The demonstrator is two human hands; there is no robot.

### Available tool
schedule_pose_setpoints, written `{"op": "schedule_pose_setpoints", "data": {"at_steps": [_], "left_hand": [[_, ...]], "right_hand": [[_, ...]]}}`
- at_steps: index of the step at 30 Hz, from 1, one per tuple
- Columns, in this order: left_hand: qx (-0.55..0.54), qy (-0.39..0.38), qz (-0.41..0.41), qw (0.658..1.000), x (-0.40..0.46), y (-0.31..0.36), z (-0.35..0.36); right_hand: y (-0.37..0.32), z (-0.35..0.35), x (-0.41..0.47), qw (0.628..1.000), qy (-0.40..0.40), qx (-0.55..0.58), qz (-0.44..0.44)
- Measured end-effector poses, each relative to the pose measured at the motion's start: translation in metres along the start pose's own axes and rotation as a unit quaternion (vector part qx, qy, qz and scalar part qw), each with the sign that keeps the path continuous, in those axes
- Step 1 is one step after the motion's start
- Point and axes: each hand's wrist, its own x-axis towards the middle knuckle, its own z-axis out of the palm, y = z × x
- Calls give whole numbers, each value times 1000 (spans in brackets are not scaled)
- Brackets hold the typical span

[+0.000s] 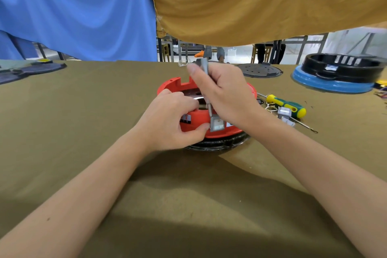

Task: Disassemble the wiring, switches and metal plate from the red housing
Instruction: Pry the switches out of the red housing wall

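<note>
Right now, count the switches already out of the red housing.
2 loose switches, lying on the table beside the screwdriver. A third switch sits in the red housing; more may be hidden behind the hands.

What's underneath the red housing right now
A black ribbed ring or base sticks out under the red housing along its near edge. The rest is hidden by the housing and both hands.

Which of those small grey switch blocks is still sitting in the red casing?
The grey switch in the front wall of the red housing, beside the left hand. The other two grey blocks lie loose near the screwdriver.
</note>
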Motion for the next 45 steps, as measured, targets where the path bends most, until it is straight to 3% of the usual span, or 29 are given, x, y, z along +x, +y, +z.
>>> {"op": "schedule_pose_setpoints", "data": {"at_steps": [8, 14, 18, 21, 28, 37, 41, 45], "left_hand": [[9, 9, -4, 1000, -1, 1, 1], [-28, -14, 2, 999, 1, 0, -1], [-37, -7, 6, 999, 1, 1, -1], [-19, -13, 0, 1000, 1, 0, 1], [24, 4, -5, 1000, -2, 0, 2], [19, 11, -3, 1000, -3, -1, 3], [23, 15, -5, 1000, -3, 0, 4], [22, 21, -5, 1000, -3, 0, 5]], "right_hand": [[-1, -5, -8, 1000, -8, -6, -24], [-6, 7, 6, 993, -94, -71, 2], [-5, 6, 10, 992, -106, -60, 15], [-4, 5, 8, 996, -83, -28, 15], [7, -19, -3, 993, 93, 74, 25], [7, -9, -14, 992, 115, 56, -2], [7, -5, -9, 990, 111, 57, 62], [8, -3, 3, 990, 35, 10, 136]]}}
